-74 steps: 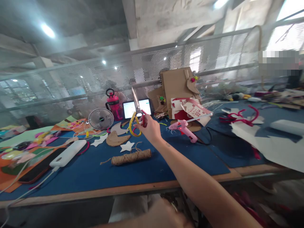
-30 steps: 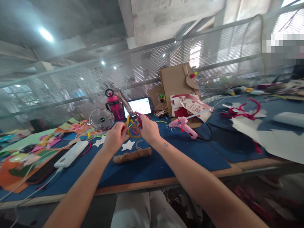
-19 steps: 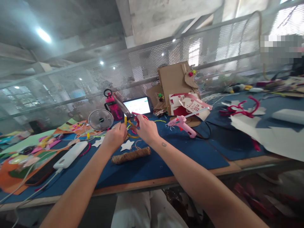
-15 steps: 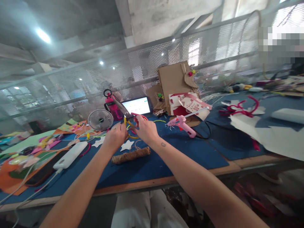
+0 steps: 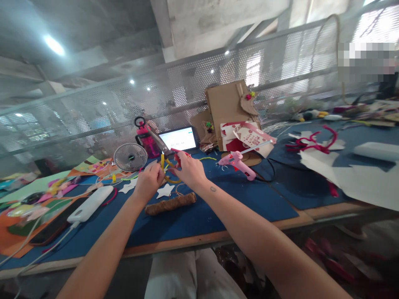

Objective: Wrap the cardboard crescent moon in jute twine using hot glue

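My left hand (image 5: 149, 179) is closed on a yellow pipe cleaner (image 5: 171, 181), which curves in a loop between my two hands. My right hand (image 5: 191, 170) is wrapped round the red handles of a pair of scissors (image 5: 159, 142). Their grey blades point up and to the left, above the yellow strip. Whether the blades touch it I cannot tell. Just below my hands lie a white star (image 5: 165, 191) and a brown roll of twine (image 5: 171, 204). Another white star shape (image 5: 128, 186) is partly behind my left hand.
A pink glue gun (image 5: 238, 164) rests at right, its cord trailing behind. At the back stand a fan (image 5: 130, 157), a pink bottle (image 5: 146, 139), a lit screen (image 5: 179, 139) and cardboard (image 5: 225, 110). A white power bank (image 5: 91, 204) lies left; white paper (image 5: 352, 180) overhangs the right edge.
The whole view has shifted slightly. Both hands stay close together with the scissors and yellow pipe cleaner; my left hand has moved a little left.
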{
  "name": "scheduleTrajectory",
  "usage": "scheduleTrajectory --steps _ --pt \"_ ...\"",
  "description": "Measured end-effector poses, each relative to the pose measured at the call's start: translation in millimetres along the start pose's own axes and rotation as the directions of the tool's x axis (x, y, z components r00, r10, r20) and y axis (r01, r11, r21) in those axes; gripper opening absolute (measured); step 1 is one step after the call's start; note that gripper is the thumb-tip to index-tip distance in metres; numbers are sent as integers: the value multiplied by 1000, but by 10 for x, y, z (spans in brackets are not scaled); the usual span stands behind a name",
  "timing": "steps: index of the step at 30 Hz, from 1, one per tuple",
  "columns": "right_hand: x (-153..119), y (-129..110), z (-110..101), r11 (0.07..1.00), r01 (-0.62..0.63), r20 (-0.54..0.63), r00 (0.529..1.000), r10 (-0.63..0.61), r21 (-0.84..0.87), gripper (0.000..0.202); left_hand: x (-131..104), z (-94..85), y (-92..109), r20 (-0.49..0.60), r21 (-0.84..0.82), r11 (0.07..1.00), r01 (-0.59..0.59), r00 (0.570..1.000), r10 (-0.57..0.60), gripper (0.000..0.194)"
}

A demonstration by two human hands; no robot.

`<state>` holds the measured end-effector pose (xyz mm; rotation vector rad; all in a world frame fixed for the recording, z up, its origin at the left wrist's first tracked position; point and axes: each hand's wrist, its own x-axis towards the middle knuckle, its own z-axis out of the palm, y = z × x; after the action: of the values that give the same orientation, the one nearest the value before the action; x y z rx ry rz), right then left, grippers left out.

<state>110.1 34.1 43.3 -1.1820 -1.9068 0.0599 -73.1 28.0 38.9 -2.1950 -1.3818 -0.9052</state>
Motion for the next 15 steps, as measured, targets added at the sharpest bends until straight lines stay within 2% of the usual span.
scheduleTrajectory --steps 4,7,11,15 --pt "3 7 15 998 -9 5 1000 8 57 38 -43 -42 1 -6 -237 967 96 995 -101 23" --pt "13 16 10 994 -15 4 1000 15 104 37 -65 -57 -12 11 -439 877 197 977 -214 24" --pt "16 16 12 985 -16 2 1000 16 170 40 -46 63 -81 95 -674 660 333 924 -370 27" --pt "-7 4 39 969 3 25 1000 -10 248 49 -16 240 -159 196 -803 409 433 841 -505 29"
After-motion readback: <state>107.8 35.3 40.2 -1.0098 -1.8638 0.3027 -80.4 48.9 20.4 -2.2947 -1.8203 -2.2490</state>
